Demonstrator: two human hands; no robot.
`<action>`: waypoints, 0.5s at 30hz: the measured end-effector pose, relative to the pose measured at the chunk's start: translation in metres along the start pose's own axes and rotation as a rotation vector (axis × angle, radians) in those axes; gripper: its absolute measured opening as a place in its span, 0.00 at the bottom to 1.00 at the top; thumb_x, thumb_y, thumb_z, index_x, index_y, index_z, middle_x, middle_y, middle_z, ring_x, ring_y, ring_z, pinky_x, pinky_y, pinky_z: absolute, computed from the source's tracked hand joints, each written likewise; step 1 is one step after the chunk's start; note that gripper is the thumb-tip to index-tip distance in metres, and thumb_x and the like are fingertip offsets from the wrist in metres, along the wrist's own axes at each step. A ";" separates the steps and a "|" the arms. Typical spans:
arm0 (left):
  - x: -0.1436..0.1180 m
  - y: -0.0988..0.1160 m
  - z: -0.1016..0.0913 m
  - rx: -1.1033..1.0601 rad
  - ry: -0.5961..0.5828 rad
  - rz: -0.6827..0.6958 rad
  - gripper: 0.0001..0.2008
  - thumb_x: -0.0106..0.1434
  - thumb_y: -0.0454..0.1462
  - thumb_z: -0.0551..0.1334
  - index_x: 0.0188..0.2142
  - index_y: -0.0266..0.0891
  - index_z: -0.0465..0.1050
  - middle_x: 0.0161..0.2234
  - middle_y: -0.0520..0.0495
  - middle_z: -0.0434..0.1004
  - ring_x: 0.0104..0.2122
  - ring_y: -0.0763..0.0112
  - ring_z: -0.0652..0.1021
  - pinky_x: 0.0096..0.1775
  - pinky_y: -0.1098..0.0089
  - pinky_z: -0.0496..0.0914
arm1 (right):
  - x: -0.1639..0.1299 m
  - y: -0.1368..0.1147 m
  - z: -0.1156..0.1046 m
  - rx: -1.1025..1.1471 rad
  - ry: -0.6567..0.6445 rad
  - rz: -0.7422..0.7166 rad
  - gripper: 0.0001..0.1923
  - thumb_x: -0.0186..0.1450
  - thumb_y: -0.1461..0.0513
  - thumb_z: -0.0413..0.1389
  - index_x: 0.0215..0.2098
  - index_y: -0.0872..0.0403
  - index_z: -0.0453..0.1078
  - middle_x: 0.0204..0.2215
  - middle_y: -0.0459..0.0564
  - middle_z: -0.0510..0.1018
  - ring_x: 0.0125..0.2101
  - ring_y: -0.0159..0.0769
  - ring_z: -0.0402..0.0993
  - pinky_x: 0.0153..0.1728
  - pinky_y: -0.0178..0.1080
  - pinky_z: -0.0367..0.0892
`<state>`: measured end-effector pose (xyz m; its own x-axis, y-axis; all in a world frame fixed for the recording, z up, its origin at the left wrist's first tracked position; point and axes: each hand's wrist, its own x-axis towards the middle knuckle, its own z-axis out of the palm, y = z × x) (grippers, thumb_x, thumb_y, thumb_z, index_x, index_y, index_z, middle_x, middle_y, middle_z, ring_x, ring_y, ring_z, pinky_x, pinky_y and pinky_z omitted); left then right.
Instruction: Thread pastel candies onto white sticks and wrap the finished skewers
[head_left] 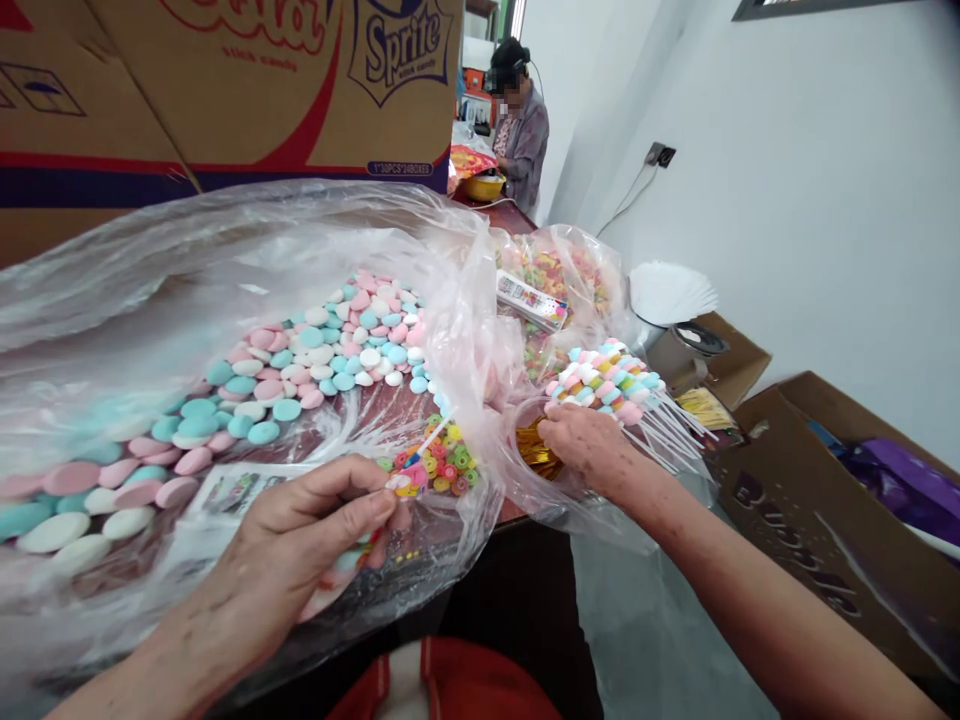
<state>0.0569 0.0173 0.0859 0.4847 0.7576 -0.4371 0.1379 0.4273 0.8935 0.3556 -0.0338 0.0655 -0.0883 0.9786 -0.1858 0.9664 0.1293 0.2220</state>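
My left hand (322, 540) is closed around a candy skewer in a clear printed wrapper; its white stick (429, 443) points up and right past the thumb. Pastel candy shows below the fingers, the rest hidden by the hand. My right hand (585, 445) has its fingers bent together at a bundle of gold twist ties (534, 455) in a round container; whether a tie is between the fingertips is hidden. Just beyond that hand lies a pile of candy skewers (607, 380) with white sticks. Small gummy rings (450, 462) lie beside my left hand.
Pink, blue and white candies (352, 345) spread over clear plastic. A bag of gummy rings (592, 275) has a printed packet (532, 302) on it. A large carton (225, 90) stands behind, an open box (847, 520) at right. A co-worker (525, 130) stands beyond.
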 end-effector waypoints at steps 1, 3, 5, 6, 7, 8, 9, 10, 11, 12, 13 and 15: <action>0.000 0.000 0.001 0.033 0.019 0.007 0.13 0.55 0.46 0.72 0.28 0.39 0.76 0.26 0.47 0.78 0.22 0.74 0.74 0.17 0.81 0.56 | -0.001 0.001 -0.002 0.009 -0.003 0.021 0.10 0.67 0.69 0.52 0.42 0.57 0.74 0.42 0.59 0.78 0.43 0.45 0.77 0.38 0.39 0.68; 0.000 0.002 0.003 -0.006 0.031 -0.045 0.14 0.55 0.45 0.72 0.28 0.39 0.75 0.25 0.48 0.77 0.18 0.77 0.70 0.15 0.81 0.49 | -0.004 0.005 -0.006 0.035 -0.009 0.045 0.10 0.68 0.69 0.52 0.43 0.56 0.74 0.43 0.58 0.79 0.43 0.44 0.77 0.37 0.38 0.68; 0.000 0.004 0.005 -0.066 0.026 -0.085 0.14 0.56 0.45 0.72 0.28 0.39 0.73 0.26 0.48 0.77 0.17 0.80 0.67 0.16 0.81 0.48 | -0.005 0.007 -0.009 0.057 -0.013 0.047 0.11 0.68 0.69 0.51 0.44 0.55 0.74 0.43 0.57 0.79 0.43 0.43 0.77 0.37 0.37 0.67; 0.001 0.004 0.007 -0.084 0.015 -0.097 0.14 0.56 0.44 0.72 0.28 0.38 0.72 0.27 0.48 0.77 0.17 0.80 0.67 0.16 0.81 0.48 | -0.006 0.007 -0.010 0.063 -0.022 0.051 0.12 0.68 0.69 0.51 0.44 0.55 0.74 0.42 0.57 0.79 0.43 0.42 0.77 0.37 0.36 0.66; 0.001 0.004 0.008 -0.095 -0.002 -0.102 0.14 0.56 0.44 0.72 0.28 0.38 0.72 0.27 0.48 0.77 0.17 0.81 0.66 0.16 0.81 0.48 | -0.006 0.007 -0.011 0.065 -0.038 0.062 0.12 0.68 0.69 0.51 0.44 0.55 0.74 0.42 0.56 0.80 0.43 0.42 0.77 0.37 0.36 0.66; 0.002 0.004 0.009 -0.101 -0.024 -0.103 0.14 0.57 0.45 0.72 0.29 0.38 0.72 0.26 0.49 0.76 0.17 0.81 0.65 0.16 0.81 0.48 | -0.006 0.007 -0.011 0.065 -0.057 0.079 0.12 0.68 0.69 0.51 0.44 0.55 0.74 0.41 0.56 0.80 0.43 0.42 0.77 0.37 0.36 0.65; 0.002 0.003 0.009 -0.104 -0.044 -0.100 0.14 0.57 0.45 0.71 0.29 0.38 0.73 0.26 0.49 0.75 0.17 0.82 0.64 0.16 0.81 0.48 | -0.006 0.006 -0.012 0.064 -0.074 0.097 0.12 0.68 0.69 0.50 0.44 0.55 0.74 0.40 0.56 0.81 0.42 0.42 0.77 0.37 0.36 0.65; 0.003 0.002 0.010 -0.105 -0.062 -0.096 0.14 0.57 0.45 0.71 0.29 0.38 0.73 0.25 0.49 0.75 0.16 0.82 0.64 0.15 0.81 0.48 | -0.006 0.006 -0.012 0.064 -0.084 0.112 0.12 0.69 0.69 0.50 0.44 0.55 0.74 0.39 0.56 0.81 0.42 0.42 0.77 0.37 0.36 0.65; 0.003 0.001 0.010 -0.106 -0.076 -0.089 0.14 0.58 0.45 0.71 0.28 0.38 0.73 0.24 0.49 0.75 0.17 0.81 0.64 0.15 0.81 0.48 | -0.006 0.006 -0.011 0.065 -0.080 0.120 0.12 0.69 0.69 0.49 0.43 0.55 0.74 0.39 0.56 0.81 0.42 0.42 0.77 0.37 0.36 0.65; 0.004 0.001 0.011 -0.108 -0.082 -0.081 0.14 0.57 0.45 0.71 0.28 0.38 0.73 0.24 0.49 0.75 0.17 0.81 0.65 0.15 0.81 0.48 | -0.006 0.006 -0.011 0.069 -0.057 0.119 0.12 0.69 0.69 0.49 0.42 0.55 0.74 0.40 0.56 0.81 0.43 0.42 0.76 0.37 0.36 0.65; 0.004 0.000 0.012 -0.112 -0.082 -0.073 0.14 0.57 0.45 0.71 0.28 0.38 0.73 0.25 0.49 0.76 0.17 0.80 0.66 0.15 0.81 0.48 | -0.007 0.006 -0.011 0.079 -0.018 0.115 0.11 0.69 0.69 0.50 0.41 0.55 0.74 0.40 0.56 0.81 0.44 0.42 0.76 0.37 0.35 0.65; 0.003 0.000 0.014 -0.127 -0.082 -0.066 0.13 0.56 0.44 0.72 0.28 0.38 0.73 0.26 0.48 0.77 0.17 0.79 0.66 0.14 0.82 0.47 | -0.009 0.004 -0.011 0.140 0.101 0.132 0.11 0.69 0.69 0.50 0.39 0.56 0.74 0.40 0.55 0.81 0.45 0.42 0.74 0.38 0.35 0.65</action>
<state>0.0709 0.0131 0.0863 0.5481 0.6851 -0.4799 0.0643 0.5375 0.8408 0.3578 -0.0405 0.0791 0.0244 0.9975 -0.0658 0.9946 -0.0176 0.1020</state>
